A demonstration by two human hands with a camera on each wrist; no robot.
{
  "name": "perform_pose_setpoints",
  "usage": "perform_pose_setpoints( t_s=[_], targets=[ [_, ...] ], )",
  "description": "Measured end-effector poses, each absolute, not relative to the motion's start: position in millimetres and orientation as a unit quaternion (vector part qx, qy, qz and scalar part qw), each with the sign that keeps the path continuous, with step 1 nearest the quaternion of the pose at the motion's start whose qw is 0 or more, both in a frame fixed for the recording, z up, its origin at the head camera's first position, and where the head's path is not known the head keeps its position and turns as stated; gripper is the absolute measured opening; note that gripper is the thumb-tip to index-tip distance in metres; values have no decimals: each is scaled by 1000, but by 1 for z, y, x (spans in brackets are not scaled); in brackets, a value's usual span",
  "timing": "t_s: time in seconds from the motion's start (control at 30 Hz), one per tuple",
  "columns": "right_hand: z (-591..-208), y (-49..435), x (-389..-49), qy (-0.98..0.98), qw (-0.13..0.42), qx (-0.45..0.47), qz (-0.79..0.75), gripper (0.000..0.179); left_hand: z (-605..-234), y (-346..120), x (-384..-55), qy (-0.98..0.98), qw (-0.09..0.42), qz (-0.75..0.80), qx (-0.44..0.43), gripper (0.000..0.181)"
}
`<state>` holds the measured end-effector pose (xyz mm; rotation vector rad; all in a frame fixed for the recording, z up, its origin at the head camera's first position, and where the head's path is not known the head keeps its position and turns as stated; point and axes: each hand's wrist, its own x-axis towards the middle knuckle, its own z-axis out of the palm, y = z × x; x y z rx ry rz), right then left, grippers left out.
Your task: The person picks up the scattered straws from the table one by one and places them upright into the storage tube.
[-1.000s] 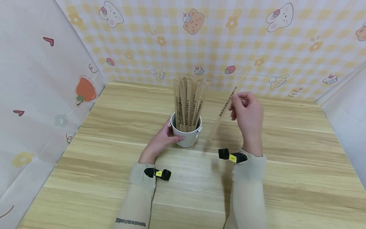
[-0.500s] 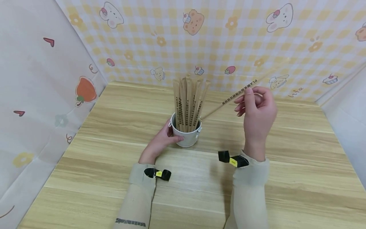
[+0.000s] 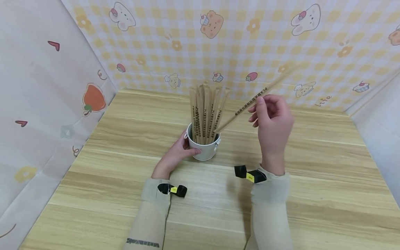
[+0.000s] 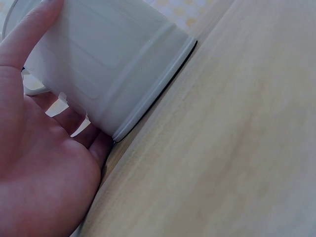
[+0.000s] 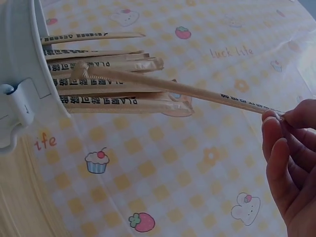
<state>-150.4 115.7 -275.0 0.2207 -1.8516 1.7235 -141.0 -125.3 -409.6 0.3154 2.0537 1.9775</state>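
A small white metal bucket (image 3: pixel 203 151) stands upright on the table, holding several paper-wrapped straws (image 3: pixel 204 114) with dark print. My left hand (image 3: pixel 176 151) grips the bucket from its left side, thumb across the front; in the left wrist view the fingers (image 4: pixel 64 116) reach behind the bucket wall (image 4: pixel 108 59). Between thumb and fingertips my right hand (image 3: pixel 275 126) pinches one wrapped straw (image 3: pixel 247 105), tilted, its lower end at the bucket's right rim. The right wrist view has that straw's end (image 5: pixel 91 71) in front of the other straws, near the bucket's mouth.
A wood-grain table (image 3: pixel 125 139) lies under both arms. Behind it rises a yellow checked backdrop (image 3: pixel 187 59) with cartoon prints, and a white printed sheet (image 3: pixel 47 104) hangs at the left. Black wrist cameras sit on both sleeves.
The right hand first moved right and tilted the straw, its lower end rising from beside the bucket to the rim. Then it shifted back left, bringing the end over the rim. The left hand stayed.
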Motion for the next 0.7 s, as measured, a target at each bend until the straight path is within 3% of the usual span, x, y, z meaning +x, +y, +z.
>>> perform_pose_setpoints(
  t_s=[0.47,0.7],
  targets=[
    [-308,100,-172,-796,304,156,499,22,-407,-125,-140,704,137,687,114,93],
    [-317,93,-176,-852,245,160,435,20,-430,-128,-149,703,132,689,116,94]
  ],
)
